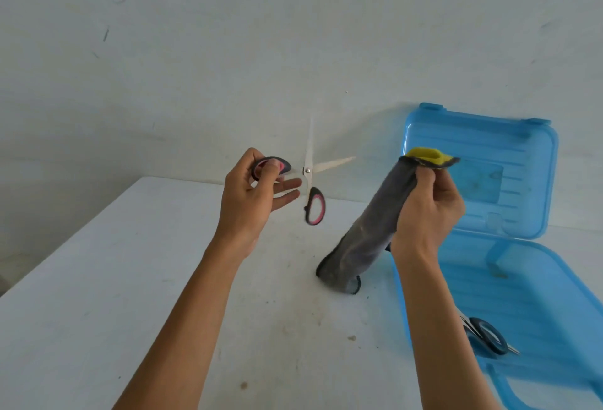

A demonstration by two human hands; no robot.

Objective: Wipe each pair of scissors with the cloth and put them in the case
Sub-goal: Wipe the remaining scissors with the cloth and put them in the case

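Left hand point(251, 194), frame centre, grips one handle of the pink-handled scissors point(310, 178), blades spread, held above the table point(98, 279). Right hand point(427, 210) clutches the grey cloth point(368, 230). Blue case point(522, 266) lies open at right, containing dark-handled scissors point(489, 336).

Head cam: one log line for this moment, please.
left hand: holds pink scissors, blades open | right hand: holds cloth | case: open, dark scissors inside

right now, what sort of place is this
Probably a bare indoor work corner rather than a fitted workshop: a scuffed stained white table set against a plain marked pale wall, and an open translucent blue plastic case on the table. Nothing else tells the room's use.
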